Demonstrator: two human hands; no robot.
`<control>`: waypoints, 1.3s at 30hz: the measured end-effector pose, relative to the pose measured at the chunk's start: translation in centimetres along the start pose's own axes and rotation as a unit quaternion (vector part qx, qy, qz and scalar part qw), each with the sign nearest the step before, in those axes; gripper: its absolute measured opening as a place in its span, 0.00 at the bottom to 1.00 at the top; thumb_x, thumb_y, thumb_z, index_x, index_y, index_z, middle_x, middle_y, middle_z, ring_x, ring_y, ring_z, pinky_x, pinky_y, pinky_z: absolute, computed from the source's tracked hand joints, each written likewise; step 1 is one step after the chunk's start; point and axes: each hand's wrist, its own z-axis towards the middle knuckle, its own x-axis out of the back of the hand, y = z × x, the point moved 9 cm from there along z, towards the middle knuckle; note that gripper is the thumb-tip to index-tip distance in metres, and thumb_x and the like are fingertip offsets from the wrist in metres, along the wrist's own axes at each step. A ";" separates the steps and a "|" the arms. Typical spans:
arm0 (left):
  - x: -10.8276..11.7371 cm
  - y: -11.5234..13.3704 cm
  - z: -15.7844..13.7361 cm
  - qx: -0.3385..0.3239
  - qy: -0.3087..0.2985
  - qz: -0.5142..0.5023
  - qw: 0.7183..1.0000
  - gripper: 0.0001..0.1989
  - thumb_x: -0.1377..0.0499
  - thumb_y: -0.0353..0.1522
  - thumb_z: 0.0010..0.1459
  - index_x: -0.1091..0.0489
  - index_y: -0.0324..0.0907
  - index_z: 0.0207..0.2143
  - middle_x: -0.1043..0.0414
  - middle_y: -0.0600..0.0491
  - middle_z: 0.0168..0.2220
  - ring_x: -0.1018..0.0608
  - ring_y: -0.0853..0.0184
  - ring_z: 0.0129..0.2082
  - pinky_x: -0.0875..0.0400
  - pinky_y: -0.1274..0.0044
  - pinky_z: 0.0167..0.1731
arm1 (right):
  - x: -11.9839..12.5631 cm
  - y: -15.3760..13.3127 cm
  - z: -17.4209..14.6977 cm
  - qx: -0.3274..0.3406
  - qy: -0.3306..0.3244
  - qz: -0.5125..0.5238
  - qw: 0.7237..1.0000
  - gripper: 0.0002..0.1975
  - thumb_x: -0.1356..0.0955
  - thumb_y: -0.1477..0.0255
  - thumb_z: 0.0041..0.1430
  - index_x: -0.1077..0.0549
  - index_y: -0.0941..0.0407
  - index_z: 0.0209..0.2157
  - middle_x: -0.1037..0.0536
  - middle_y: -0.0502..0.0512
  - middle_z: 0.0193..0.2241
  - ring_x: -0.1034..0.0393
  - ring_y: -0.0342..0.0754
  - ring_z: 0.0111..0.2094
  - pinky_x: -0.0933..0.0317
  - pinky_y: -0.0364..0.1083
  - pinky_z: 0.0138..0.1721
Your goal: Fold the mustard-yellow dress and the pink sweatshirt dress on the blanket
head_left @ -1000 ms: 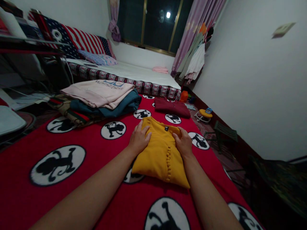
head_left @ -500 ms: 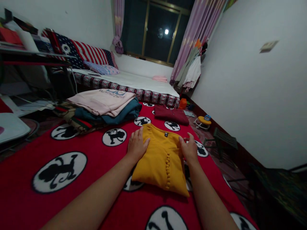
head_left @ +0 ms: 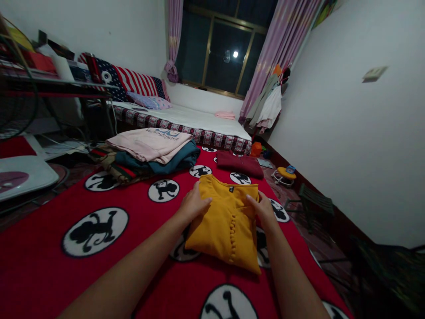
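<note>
A folded mustard-yellow top (head_left: 221, 226) with a row of small buttons lies on a red blanket (head_left: 139, 274) printed with black figures in white circles. My left hand (head_left: 195, 203) grips its left side near the neckline, thumb on top and fingers hidden beneath. On the opposite side my right hand (head_left: 264, 208) holds the upper right edge, its thumb over the cloth and the other fingers behind. The neckline and its dark label face away from me.
Left of centre is a pile with a pink sweatshirt (head_left: 152, 144) over teal clothing (head_left: 166, 164). A folded maroon garment (head_left: 239, 164) lies beyond the yellow top. A bed (head_left: 199, 118) stands under the window; a yellow-topped stool (head_left: 284, 173) and a folding stool (head_left: 315, 199) are at the right.
My fingers have gone from resting on and beside the yellow top to gripping its two upper sides. The view has shifted slightly.
</note>
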 end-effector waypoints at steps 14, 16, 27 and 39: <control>-3.1 8.7 -7.2 -0.300 -0.003 0.073 0.951 0.13 0.45 0.29 0.56 0.26 0.44 0.43 0.31 0.46 0.48 0.30 0.56 0.49 0.34 0.64 0.51 | -4.8 -6.3 -3.6 0.070 -0.125 -0.311 0.939 0.21 0.34 0.60 0.57 0.27 0.51 0.51 0.21 0.56 0.43 0.28 0.56 0.47 0.38 0.50 0.47; -2.6 7.8 -6.8 -0.281 0.011 0.035 0.959 0.16 0.45 0.28 0.56 0.28 0.43 0.47 0.34 0.46 0.52 0.31 0.57 0.52 0.35 0.65 0.54 | -5.2 -5.7 -4.3 0.081 -0.148 -0.338 0.926 0.21 0.35 0.63 0.58 0.28 0.50 0.53 0.22 0.56 0.45 0.29 0.55 0.48 0.38 0.50 0.47; -2.0 5.0 -8.9 -0.219 -0.025 0.024 0.975 0.21 0.49 0.28 0.60 0.35 0.39 0.55 0.34 0.43 0.55 0.32 0.56 0.55 0.38 0.63 0.57 | -3.8 -6.1 -8.9 0.059 -0.132 -0.358 0.922 0.29 0.39 0.56 0.62 0.37 0.54 0.61 0.25 0.62 0.50 0.30 0.59 0.50 0.37 0.53 0.48; -1.5 2.9 -8.7 -0.122 -0.141 -0.382 0.905 0.24 0.51 0.21 0.46 0.37 0.41 0.48 0.29 0.48 0.52 0.28 0.64 0.54 0.36 0.69 0.58 | -7.2 -7.4 -14.4 0.159 -0.187 -0.362 0.899 0.59 0.25 0.50 0.38 0.54 0.51 0.68 0.47 0.68 0.65 0.50 0.70 0.63 0.41 0.65 0.54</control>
